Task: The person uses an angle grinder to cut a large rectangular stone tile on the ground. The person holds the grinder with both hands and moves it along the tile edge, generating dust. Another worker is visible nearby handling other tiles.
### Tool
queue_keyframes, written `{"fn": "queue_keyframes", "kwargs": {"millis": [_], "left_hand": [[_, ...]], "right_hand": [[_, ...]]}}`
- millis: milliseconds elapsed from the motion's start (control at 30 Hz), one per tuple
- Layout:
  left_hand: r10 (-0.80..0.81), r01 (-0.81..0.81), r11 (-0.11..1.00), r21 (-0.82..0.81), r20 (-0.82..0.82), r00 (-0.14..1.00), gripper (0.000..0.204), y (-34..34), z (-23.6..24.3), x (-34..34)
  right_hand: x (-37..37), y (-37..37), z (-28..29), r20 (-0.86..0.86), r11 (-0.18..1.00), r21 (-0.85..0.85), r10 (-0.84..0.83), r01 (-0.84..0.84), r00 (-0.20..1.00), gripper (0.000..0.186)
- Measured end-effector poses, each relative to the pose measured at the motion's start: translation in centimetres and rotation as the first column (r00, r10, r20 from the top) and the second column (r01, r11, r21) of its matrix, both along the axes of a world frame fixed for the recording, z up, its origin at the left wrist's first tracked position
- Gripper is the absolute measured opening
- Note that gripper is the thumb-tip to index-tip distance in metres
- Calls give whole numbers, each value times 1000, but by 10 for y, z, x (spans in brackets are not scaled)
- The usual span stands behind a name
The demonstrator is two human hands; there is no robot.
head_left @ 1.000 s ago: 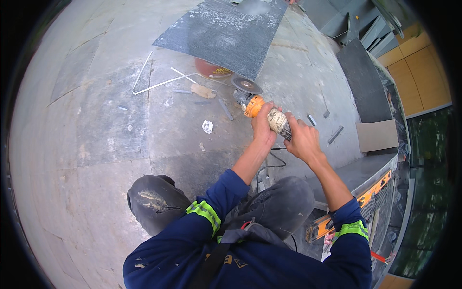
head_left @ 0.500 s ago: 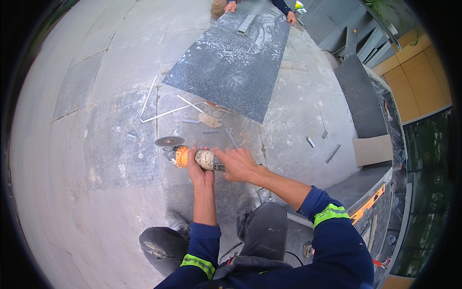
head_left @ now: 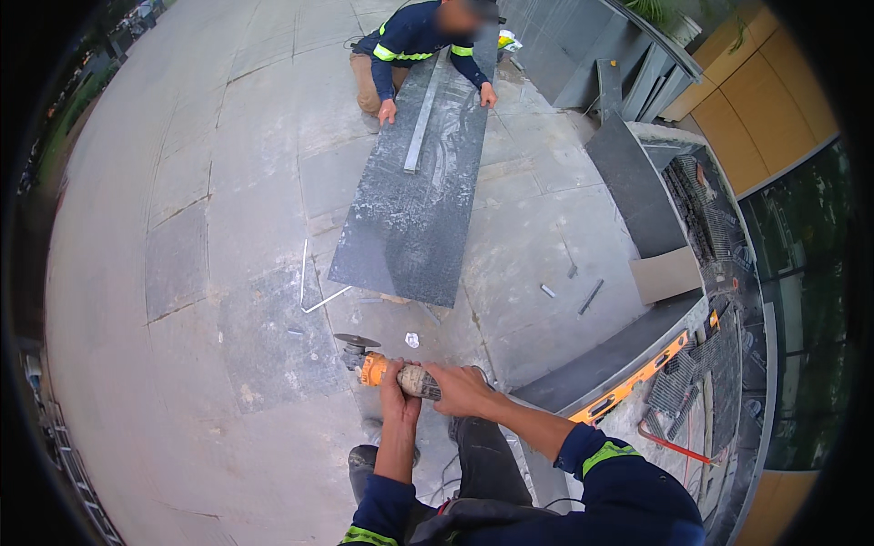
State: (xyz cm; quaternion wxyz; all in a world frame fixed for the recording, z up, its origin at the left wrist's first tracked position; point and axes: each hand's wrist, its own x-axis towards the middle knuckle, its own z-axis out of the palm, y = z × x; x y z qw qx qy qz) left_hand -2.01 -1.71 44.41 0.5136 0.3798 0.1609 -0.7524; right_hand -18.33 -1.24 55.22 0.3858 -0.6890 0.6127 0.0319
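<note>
Above grey paving, left hand (head_left: 398, 400) and right hand (head_left: 462, 391) clamp an orange angle grinder (head_left: 387, 369), disc pointing toward ten o'clock.

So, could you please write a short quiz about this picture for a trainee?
1. True or false: both hands hold the grinder.
2. What lies on top of the dark slab?
A. a long grey bar
B. a bucket
C. a hammer
3. Fill in: the orange level rests on the edge of a raised ____ at the person's right.

Key:
1. True. The left hand and right hand both grip its body.
2. A. The bar lies lengthwise on the slab, between the co-worker's hands.
3. Ledge.
</note>
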Motion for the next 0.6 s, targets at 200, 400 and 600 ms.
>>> {"fn": "queue_keyframes", "kwargs": {"millis": [200,400,600], "left_hand": [[-352,351,936,24,101,931,23,-16,130,-109],[-619,633,774,27,247,746,33,-18,231,-240],[-735,758,653,-5,242,634,36,-25,273,-335]], "right_hand": [[-81,40,153,-4,913,56,-404,403,915,88],[-175,80,229,8,719,43,-694,693,720,89],[-234,87,264,13,517,-35,-856,855,517,84]]}}
